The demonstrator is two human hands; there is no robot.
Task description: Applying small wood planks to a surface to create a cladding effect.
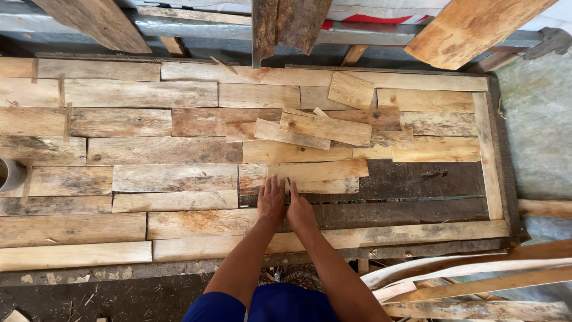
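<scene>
I look down on a large wooden panel (494,143) covered with rows of short reclaimed planks. My left hand (271,201) lies flat, fingers together, on the lower edge of a pale plank (322,173) in the middle. My right hand (300,210) rests beside it, fingertips touching the same plank's lower edge. Neither hand grips anything. Several loose boards (325,126) lie stacked crookedly above that plank. To the right of my hands a dark bare strip of backing (429,179) shows.
Boards (471,27) lean against a metal rail at the top. Long thin slats (453,277) lie piled at the lower right. A grey pipe end (9,174) sits at the left edge. Concrete floor (536,119) runs along the right.
</scene>
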